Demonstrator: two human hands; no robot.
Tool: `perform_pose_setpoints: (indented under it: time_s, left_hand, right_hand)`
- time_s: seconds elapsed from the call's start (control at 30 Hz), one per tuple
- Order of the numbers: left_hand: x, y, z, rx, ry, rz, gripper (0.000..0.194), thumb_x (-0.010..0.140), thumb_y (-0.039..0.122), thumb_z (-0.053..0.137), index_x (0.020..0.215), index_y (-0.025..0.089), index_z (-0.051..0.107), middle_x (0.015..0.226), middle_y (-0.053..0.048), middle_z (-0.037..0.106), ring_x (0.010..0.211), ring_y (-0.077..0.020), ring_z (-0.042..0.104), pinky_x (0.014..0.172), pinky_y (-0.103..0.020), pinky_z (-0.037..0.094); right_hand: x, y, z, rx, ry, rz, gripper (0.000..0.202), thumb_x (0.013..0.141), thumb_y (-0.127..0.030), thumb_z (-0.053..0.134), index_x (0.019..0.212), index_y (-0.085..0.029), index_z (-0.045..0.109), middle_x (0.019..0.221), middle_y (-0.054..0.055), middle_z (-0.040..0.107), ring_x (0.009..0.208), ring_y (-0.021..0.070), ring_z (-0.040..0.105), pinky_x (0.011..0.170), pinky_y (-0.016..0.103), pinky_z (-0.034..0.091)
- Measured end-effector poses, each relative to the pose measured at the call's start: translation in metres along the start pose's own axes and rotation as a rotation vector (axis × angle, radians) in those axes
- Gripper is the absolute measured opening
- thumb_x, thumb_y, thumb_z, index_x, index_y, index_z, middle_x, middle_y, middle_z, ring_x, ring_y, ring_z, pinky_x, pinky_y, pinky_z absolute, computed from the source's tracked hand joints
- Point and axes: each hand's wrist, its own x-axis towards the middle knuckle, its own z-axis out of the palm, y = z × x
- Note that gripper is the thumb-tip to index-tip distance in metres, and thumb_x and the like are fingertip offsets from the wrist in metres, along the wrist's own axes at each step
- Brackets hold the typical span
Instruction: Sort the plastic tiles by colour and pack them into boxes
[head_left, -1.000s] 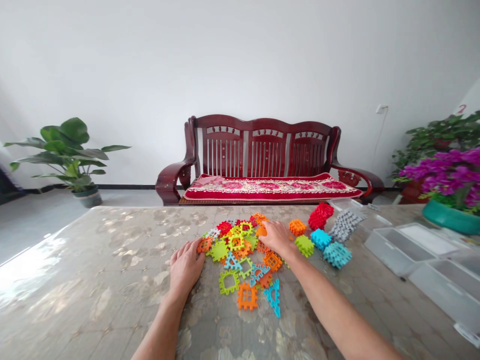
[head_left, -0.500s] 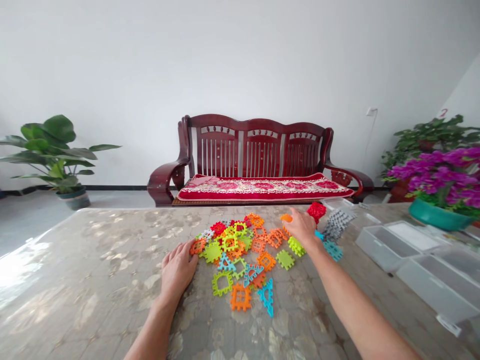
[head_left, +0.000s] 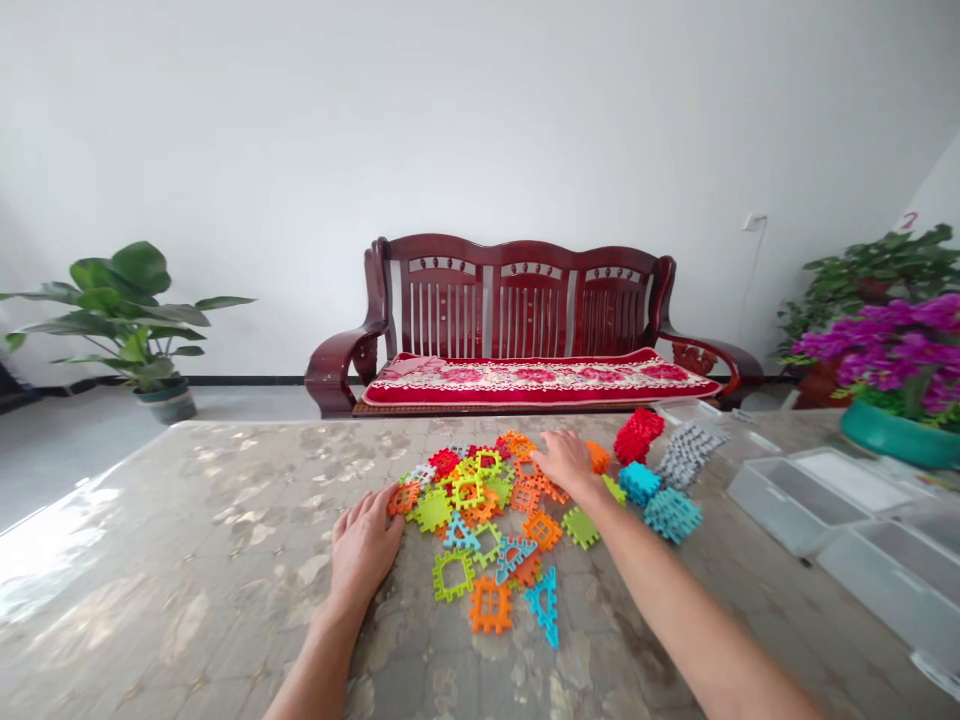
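Note:
Flat toothed plastic pieces in several colours lie loosely heaped on the table. My left hand [head_left: 366,540] rests on the tabletop at the heap's left side, fingers apart, its fingertips beside an orange piece [head_left: 403,497]. My right hand [head_left: 564,462] is at the heap's upper right, near the orange pieces [head_left: 526,494]; its fingertips are small, and what they hold, if anything, cannot be made out. Stacks of red [head_left: 638,436], grey [head_left: 690,455], blue [head_left: 639,482] and teal pieces [head_left: 673,515] stand right of it. An orange stack [head_left: 598,457] shows just behind my right hand.
Clear plastic boxes [head_left: 795,500] stand at the right of the patterned table [head_left: 225,560]. Behind them is a teal pot [head_left: 896,436] with purple flowers. A dark red wooden bench [head_left: 341,365] stands beyond the table, and a potted plant [head_left: 166,403] at the left.
My right hand has moved left from the orange stack towards the heap, uncovering the blue stack. My left hand stays at the heap's left side. The view has shifted slightly.

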Motion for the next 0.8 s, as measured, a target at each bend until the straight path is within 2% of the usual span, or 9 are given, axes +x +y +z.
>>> perform_pose_setpoints:
  time_s: [0.1, 0.23, 0.33, 0.43, 0.53, 0.67, 0.73, 0.8]
  left_hand:
    - [-0.001, 0.0, 0.0, -0.005, -0.008, -0.008, 0.045, 0.088, 0.026, 0.043, 0.131, 0.025, 0.056, 0.132, -0.007, 0.062, 0.127, -0.0253, 0.05, 0.107, -0.041, 0.033]
    - [-0.002, 0.001, -0.001, 0.002, -0.02, -0.017, 0.045, 0.088, 0.027, 0.041, 0.131, 0.023, 0.056, 0.131, -0.009, 0.062, 0.129, -0.0268, 0.049, 0.108, -0.043, 0.032]
    - [-0.002, 0.002, -0.002, 0.0, -0.015, -0.014, 0.045, 0.088, 0.026, 0.042, 0.131, 0.024, 0.055, 0.131, -0.009, 0.062, 0.129, -0.0268, 0.048, 0.107, -0.043, 0.033]
    - [-0.002, 0.002, -0.002, 0.001, -0.018, -0.012, 0.045, 0.088, 0.027, 0.042, 0.132, 0.024, 0.054, 0.132, -0.008, 0.061, 0.13, -0.0257, 0.047, 0.108, -0.041, 0.032]
    - [-0.002, 0.003, -0.003, 0.007, -0.024, -0.011, 0.046, 0.088, 0.026, 0.041, 0.132, 0.025, 0.054, 0.132, -0.008, 0.062, 0.13, -0.0251, 0.047, 0.107, -0.04, 0.032]
    - [-0.002, 0.004, -0.004, 0.01, -0.025, -0.006, 0.046, 0.088, 0.026, 0.041, 0.132, 0.024, 0.055, 0.131, -0.008, 0.062, 0.13, -0.0255, 0.048, 0.107, -0.041, 0.032]
    - [-0.002, 0.004, -0.004, 0.003, -0.027, -0.004, 0.046, 0.089, 0.027, 0.04, 0.132, 0.023, 0.054, 0.132, -0.008, 0.062, 0.13, -0.0256, 0.047, 0.108, -0.042, 0.031]
    - [-0.002, 0.004, -0.004, -0.003, -0.023, -0.011, 0.046, 0.089, 0.027, 0.039, 0.132, 0.023, 0.054, 0.132, -0.008, 0.062, 0.131, -0.0252, 0.047, 0.108, -0.042, 0.03]
  right_hand:
    - [0.013, -0.018, 0.011, -0.004, -0.073, 0.052, 0.046, 0.083, -0.051, 0.054, 0.112, -0.017, 0.067, 0.119, 0.014, 0.064, 0.113, 0.0276, 0.055, 0.093, 0.036, 0.041]
    - [0.025, -0.026, 0.019, 0.008, -0.127, 0.116, 0.054, 0.079, -0.057, 0.056, 0.111, -0.015, 0.068, 0.123, 0.016, 0.061, 0.116, 0.0299, 0.054, 0.092, 0.037, 0.042]
    - [0.028, -0.026, 0.022, 0.027, -0.114, 0.146, 0.049, 0.076, -0.054, 0.06, 0.108, -0.018, 0.069, 0.121, 0.014, 0.063, 0.114, 0.0286, 0.056, 0.089, 0.035, 0.044]
    - [0.029, -0.025, 0.025, 0.083, -0.099, 0.196, 0.05, 0.071, -0.047, 0.066, 0.113, -0.02, 0.064, 0.116, 0.01, 0.066, 0.109, 0.0265, 0.06, 0.081, 0.031, 0.046]
    - [0.028, -0.022, 0.025, 0.168, -0.102, 0.229, 0.044, 0.075, -0.04, 0.064, 0.116, -0.025, 0.06, 0.11, 0.005, 0.07, 0.098, 0.0219, 0.065, 0.072, 0.028, 0.045]
    - [0.017, -0.016, 0.018, 0.269, 0.02, 0.186, 0.021, 0.084, -0.03, 0.054, 0.103, -0.028, 0.063, 0.104, -0.001, 0.072, 0.091, 0.017, 0.065, 0.068, 0.025, 0.043]
    - [0.006, -0.013, 0.014, 0.291, 0.089, 0.112, 0.017, 0.084, -0.026, 0.054, 0.097, -0.028, 0.065, 0.103, -0.002, 0.071, 0.091, 0.0161, 0.065, 0.071, 0.025, 0.043]
    - [-0.008, -0.011, 0.012, 0.295, 0.094, 0.009, 0.015, 0.082, -0.024, 0.057, 0.094, -0.027, 0.066, 0.103, -0.002, 0.071, 0.092, 0.0157, 0.064, 0.074, 0.024, 0.043]
